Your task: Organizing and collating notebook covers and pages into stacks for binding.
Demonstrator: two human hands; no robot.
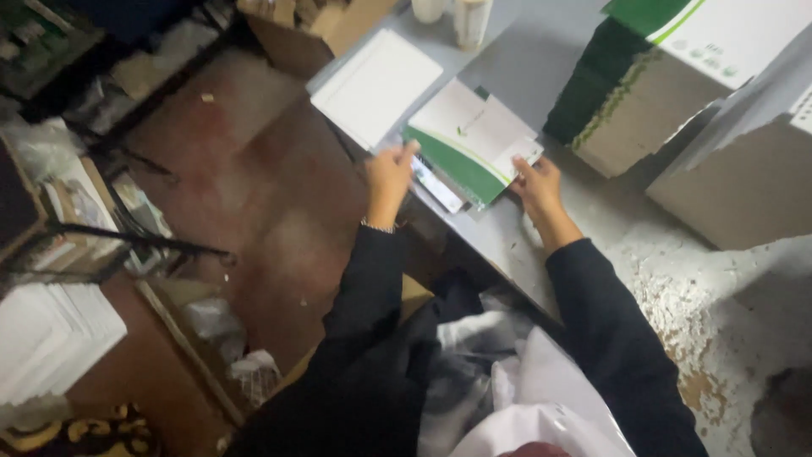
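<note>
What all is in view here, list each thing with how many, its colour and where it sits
flat carton: one, white and green, on the table edge between both hands
white sheet: one, on the table beyond it
stacked cartons: one tall pile, green-edged, upper right
table: one, grey
cardboard box: one, brown, top centre
white stack: one, lower left
left hand: on the carton's left edge
right hand: on its right corner

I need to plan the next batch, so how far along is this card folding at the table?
Done, it seems: a tall stack of green-edged flat pieces stands at the table's far side. In hand: the left hand and right hand hold the edges of a white and green printed sheet. Left: perhaps the white blank sheet beside it; how many remain cannot be judged.
</note>
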